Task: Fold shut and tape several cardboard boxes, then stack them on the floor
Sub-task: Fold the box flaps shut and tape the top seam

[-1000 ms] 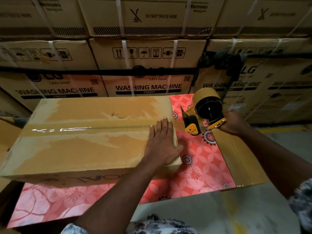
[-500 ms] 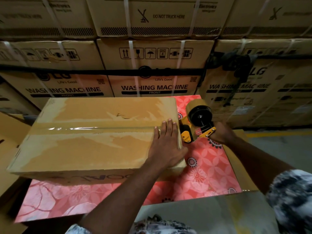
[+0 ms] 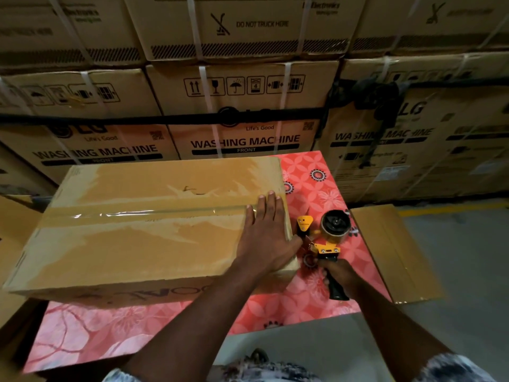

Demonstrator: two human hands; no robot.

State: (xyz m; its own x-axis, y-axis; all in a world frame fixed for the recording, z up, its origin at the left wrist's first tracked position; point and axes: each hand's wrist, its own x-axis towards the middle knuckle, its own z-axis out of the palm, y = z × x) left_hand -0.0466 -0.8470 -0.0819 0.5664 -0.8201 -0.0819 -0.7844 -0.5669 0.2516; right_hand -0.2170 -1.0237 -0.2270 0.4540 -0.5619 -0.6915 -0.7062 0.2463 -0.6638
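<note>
Closed cardboard box (image 3: 143, 230) lies on the red flowered table (image 3: 311, 296), 1 strip of clear tape (image 3: 143, 213) along its top seam. Left hand (image 3: 268, 238) flat, fingers straight, pressing the box's right end. Right hand (image 3: 337, 274) grips the handle of the yellow tape dispenser (image 3: 329, 238), just beside the box.

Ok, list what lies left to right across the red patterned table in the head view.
cardboard box, taped shut → left hand pressing flat on its right end → tape dispenser → cardboard sheet lying flat at the far right.
</note>
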